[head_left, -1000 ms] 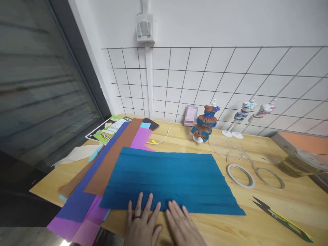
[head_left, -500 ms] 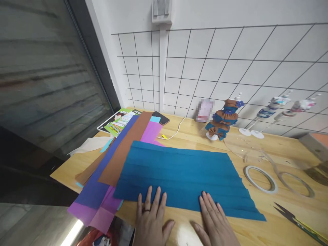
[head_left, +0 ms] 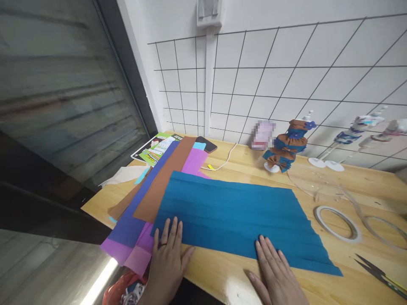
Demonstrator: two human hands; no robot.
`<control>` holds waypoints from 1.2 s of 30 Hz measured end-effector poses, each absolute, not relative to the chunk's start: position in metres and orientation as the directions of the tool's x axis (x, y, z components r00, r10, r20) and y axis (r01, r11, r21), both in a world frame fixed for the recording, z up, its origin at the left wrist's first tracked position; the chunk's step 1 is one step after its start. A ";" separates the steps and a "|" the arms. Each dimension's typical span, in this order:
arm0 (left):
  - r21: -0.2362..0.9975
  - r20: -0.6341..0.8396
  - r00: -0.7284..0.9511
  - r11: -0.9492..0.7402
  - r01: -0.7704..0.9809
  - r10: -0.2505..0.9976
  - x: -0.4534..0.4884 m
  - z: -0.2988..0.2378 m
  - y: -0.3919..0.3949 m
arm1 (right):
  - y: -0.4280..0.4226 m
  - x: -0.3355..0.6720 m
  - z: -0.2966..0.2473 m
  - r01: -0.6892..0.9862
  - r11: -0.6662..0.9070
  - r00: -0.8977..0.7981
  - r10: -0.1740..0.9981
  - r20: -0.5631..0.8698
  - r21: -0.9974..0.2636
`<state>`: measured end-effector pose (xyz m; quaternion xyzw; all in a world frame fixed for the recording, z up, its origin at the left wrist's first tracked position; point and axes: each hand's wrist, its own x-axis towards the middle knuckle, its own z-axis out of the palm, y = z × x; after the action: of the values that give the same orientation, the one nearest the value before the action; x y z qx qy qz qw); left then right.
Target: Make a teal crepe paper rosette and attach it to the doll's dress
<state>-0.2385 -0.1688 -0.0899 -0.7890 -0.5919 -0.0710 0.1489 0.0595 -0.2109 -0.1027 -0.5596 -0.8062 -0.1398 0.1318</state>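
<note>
A wide sheet of teal crepe paper (head_left: 229, 212) lies flat on the wooden table (head_left: 219, 264), its long near edge towards me. My left hand (head_left: 168, 258) rests with spread fingers on the sheet's near left corner; a dark ring is on one finger. Farther right, my right hand (head_left: 276, 269) lies flat, fingertips on the near edge of the same sheet. Neither hand grips anything. Under the sheet's left end are long strips of brown paper (head_left: 168, 178), blue paper (head_left: 127, 228) and purple paper (head_left: 116, 254), some hanging past the table edge.
Scissors (head_left: 380, 275) lie at the right, below a roll of white tape (head_left: 337, 224). A small teal-and-brown paper dress on a stand (head_left: 288, 146) is at the back. A phone (head_left: 206, 145), a white cable (head_left: 225, 163) and a green booklet (head_left: 152, 154) lie at the far left.
My left hand has slid left along the near edge to the teal sheet's corner. My right hand stays at the same part of the edge. The whole view has shifted slightly.
</note>
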 end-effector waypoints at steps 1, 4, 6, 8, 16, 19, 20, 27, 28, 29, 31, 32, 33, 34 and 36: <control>-0.151 0.285 0.287 -0.252 0.956 0.915 -0.238 -0.090 -0.169 | -0.212 0.064 -0.104 0.942 0.326 -0.331 0.868 0.371 0.077; -0.148 0.278 0.291 -0.258 0.955 0.915 -0.238 -0.090 -0.169 | -0.217 0.085 -0.107 0.960 0.270 -0.276 0.889 0.365 0.068; -0.141 0.280 0.293 -0.263 0.954 0.914 -0.238 -0.090 -0.169 | -0.222 0.103 -0.108 0.978 0.204 -0.209 0.916 0.342 0.052; -0.129 0.287 0.286 -0.259 0.957 0.914 -0.238 -0.092 -0.168 | -0.228 0.123 -0.109 0.993 0.117 -0.119 0.943 0.311 0.026; -0.072 0.307 0.265 -0.256 0.964 0.914 -0.240 -0.104 -0.163 | -0.239 0.161 -0.110 0.996 -0.077 0.085 0.965 0.247 -0.040; -0.078 0.297 0.277 -0.265 0.961 0.914 -0.243 -0.109 -0.163 | -0.238 0.164 -0.103 0.968 -0.179 0.216 0.951 0.220 -0.176; -0.084 0.287 0.285 -0.272 0.959 0.915 -0.244 -0.110 -0.162 | -0.238 0.166 -0.099 0.939 -0.234 0.289 0.934 0.209 -0.253; -0.114 0.314 0.300 -0.278 0.954 0.901 -0.247 -0.114 -0.160 | -0.227 0.189 -0.071 0.614 -0.426 0.587 0.809 0.023 -0.665; -0.118 0.318 0.309 -0.286 0.951 0.896 -0.247 -0.115 -0.160 | -0.224 0.191 -0.071 0.591 -0.430 0.580 0.815 -0.012 -0.682; -0.121 0.324 0.317 -0.293 0.948 0.892 -0.247 -0.115 -0.160 | -0.220 0.193 -0.071 0.571 -0.429 0.569 0.821 -0.039 -0.700; -0.130 0.333 0.328 -0.302 0.945 0.884 -0.248 -0.116 -0.160 | -0.212 0.195 -0.074 0.526 -0.410 0.545 0.835 -0.074 -0.745; -0.136 0.332 0.331 -0.302 0.944 0.883 -0.248 -0.116 -0.160 | -0.209 0.196 -0.075 0.508 -0.400 0.529 0.844 -0.090 -0.763; -0.141 0.330 0.327 -0.297 0.945 0.886 -0.249 -0.116 -0.160 | -0.205 0.197 -0.076 0.495 -0.392 0.512 0.852 -0.105 -0.775; -0.145 0.323 0.320 -0.288 0.947 0.891 -0.249 -0.116 -0.160 | -0.202 0.197 -0.076 0.487 -0.392 0.496 0.859 -0.123 -0.780; -0.151 0.293 0.309 -0.275 0.949 0.905 -0.248 -0.115 -0.161 | -0.198 0.198 -0.076 0.487 -0.418 0.475 0.864 -0.169 -0.767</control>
<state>-0.2483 -0.1605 -0.1154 -0.7950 -0.5831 -0.0745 0.1497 0.1977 -0.1977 -0.0758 -0.7924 -0.4261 0.2845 0.3311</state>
